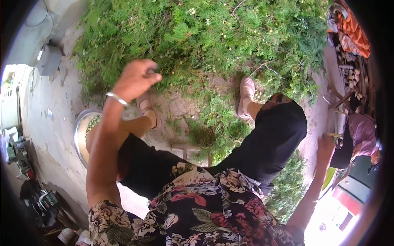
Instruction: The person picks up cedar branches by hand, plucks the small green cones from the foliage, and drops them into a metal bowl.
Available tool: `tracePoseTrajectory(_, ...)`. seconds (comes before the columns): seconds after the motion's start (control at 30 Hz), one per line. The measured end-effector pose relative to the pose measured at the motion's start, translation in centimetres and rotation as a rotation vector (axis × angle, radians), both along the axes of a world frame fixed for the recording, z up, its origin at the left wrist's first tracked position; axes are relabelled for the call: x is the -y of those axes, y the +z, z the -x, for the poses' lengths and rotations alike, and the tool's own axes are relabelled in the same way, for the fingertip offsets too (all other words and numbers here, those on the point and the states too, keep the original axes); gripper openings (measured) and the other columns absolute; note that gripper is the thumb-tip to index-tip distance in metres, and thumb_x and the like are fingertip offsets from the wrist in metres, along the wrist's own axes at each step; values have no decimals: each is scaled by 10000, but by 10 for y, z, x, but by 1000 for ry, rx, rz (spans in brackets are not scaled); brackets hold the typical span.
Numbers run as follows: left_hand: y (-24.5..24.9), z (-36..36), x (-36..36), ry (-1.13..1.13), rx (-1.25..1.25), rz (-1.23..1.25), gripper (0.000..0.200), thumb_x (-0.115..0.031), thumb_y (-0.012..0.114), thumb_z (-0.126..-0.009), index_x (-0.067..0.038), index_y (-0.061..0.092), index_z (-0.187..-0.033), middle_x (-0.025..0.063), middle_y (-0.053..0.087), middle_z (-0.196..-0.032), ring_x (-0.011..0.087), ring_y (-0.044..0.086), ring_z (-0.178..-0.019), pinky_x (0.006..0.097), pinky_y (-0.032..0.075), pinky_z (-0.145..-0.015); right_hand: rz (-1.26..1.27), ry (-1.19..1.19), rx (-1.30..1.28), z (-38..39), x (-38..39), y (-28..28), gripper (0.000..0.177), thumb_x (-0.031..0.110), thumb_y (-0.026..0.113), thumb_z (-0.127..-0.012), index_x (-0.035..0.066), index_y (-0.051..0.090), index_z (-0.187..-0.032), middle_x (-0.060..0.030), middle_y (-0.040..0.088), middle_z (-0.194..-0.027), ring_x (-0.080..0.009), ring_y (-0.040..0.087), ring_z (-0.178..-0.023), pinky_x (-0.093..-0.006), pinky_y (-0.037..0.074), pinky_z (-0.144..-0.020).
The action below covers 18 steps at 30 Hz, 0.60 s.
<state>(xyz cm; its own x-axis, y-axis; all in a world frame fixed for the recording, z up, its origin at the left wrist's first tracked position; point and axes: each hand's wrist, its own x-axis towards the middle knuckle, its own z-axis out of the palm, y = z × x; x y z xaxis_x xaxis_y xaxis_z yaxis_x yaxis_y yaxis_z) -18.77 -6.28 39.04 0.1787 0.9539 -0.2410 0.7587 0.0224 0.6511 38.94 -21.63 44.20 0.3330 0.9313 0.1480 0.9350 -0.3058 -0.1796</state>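
My left hand [137,78], with a silver bangle at the wrist, is raised in front of a big heap of green conifer branches [197,33]. Its fingers are curled closed, and something small and dark shows by the thumb, too small to name. Below that forearm, partly hidden by it, sits a round metal bowl [77,133] with small green pieces inside. My right hand [326,145] is out at the far right, away from the heap, over the ground beside a purple cloth. It is blurred, so its fingers do not show clearly.
Loose green sprigs [221,131] lie between my feet, in pink shoes [247,88]. Stacked firewood [353,78] and an orange cloth [353,33] are at the right. A grey box [50,60] stands at the upper left. Cluttered machinery [47,201] is at the lower left.
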Motion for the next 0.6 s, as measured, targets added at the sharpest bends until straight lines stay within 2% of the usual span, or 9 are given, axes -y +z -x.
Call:
tracePoseTrajectory(0.07, -35, -29, -19, -123, -137, 57, 402, -213, 661, -770, 48, 594, -1069, 220, 635, -981, 314, 627, -899, 376, 505, -784, -86, 147, -53, 63, -71, 20, 254, 102, 569, -808, -33, 604, -1020, -181, 653, -909, -278, 628, -826, -363, 475, -769)
tracePoseTrajectory(0.13, -71, -62, -32, -273, -249, 81, 439, -203, 653, -783, 30, 561, -1143, 222, 625, -1033, 332, 626, -897, 391, 498, -814, -92, 220, -310, 128, -123, 28, 240, 98, 588, -811, -35, 606, -1009, -183, 657, -942, -266, 640, -873, -343, 489, -766)
tracePoseTrajectory(0.3, -178, -132, -39, -344, -199, 168, 362, -208, 652, -752, 24, 577, -1019, 244, 605, -952, 364, 596, -902, 415, 480, -830, 193, 743, -444, 238, -181, 8, 302, 69, 657, -773, -14, 582, -1053, -161, 656, -932, -260, 652, -804, -335, 514, -724)
tracePoseTrajectory(0.37, -245, -149, -46, -452, -88, -58, 296, -163, 641, -740, 26, 545, -946, 240, 576, -920, 366, 581, -890, 435, 481, -805, 323, 899, -395, 254, -182, -4, 332, 96, 688, -755, -16, 551, -1036, -170, 641, -863, -275, 650, -750, -361, 518, -657)
tracePoseTrajectory(0.47, -194, -182, -79, -381, -88, -12, 223, -10, 560, -733, 82, 516, -931, 327, 535, -1009, 435, 565, -915, 452, 507, -777, 453, 981, -247, 262, -173, -17, 403, 167, 716, -736, -67, 508, -990, -161, 590, -717, -270, 627, -634, -391, 508, -585)
tracePoseTrajectory(0.5, -209, -189, -94, -449, -91, -42, 270, 27, 539, -728, 90, 507, -988, 368, 470, -1110, 485, 499, -1053, 457, 504, -822, 446, 969, -301, 262, -166, -23, 413, 178, 719, -730, -79, 505, -973, -142, 571, -689, -258, 612, -603, -393, 501, -574)
tracePoseTrajectory(0.53, -226, -197, -109, -454, -86, -39, 270, 27, 539, -728, 90, 507, -988, 368, 470, -1110, 485, 499, -1053, 457, 504, -822, 438, 959, -352, 262, -159, -29, 425, 190, 723, -725, -91, 503, -955, -124, 552, -660, -246, 597, -572, -395, 493, -563)
tracePoseTrajectory(0.57, -243, -208, -123, -456, -204, -89, 401, -2, 607, -709, 45, 491, -1090, 325, 436, -1188, 484, 439, -1131, 469, 475, -880, 376, 937, -359, 262, -155, -36, 233, 52, 606, -636, -64, 567, -835, -101, 577, -651, -162, 565, -544, -301, 474, -499)
tracePoseTrajectory(0.6, -256, -217, -135, -459, -320, -136, 540, -30, 675, -690, 0, 475, -1191, 282, 401, -1266, 482, 379, -1209, 481, 445, -938, 384, 925, -361, 259, -156, -40, 233, 52, 606, -636, -64, 567, -835, -101, 577, -651, -162, 565, -544, -301, 474, -499)
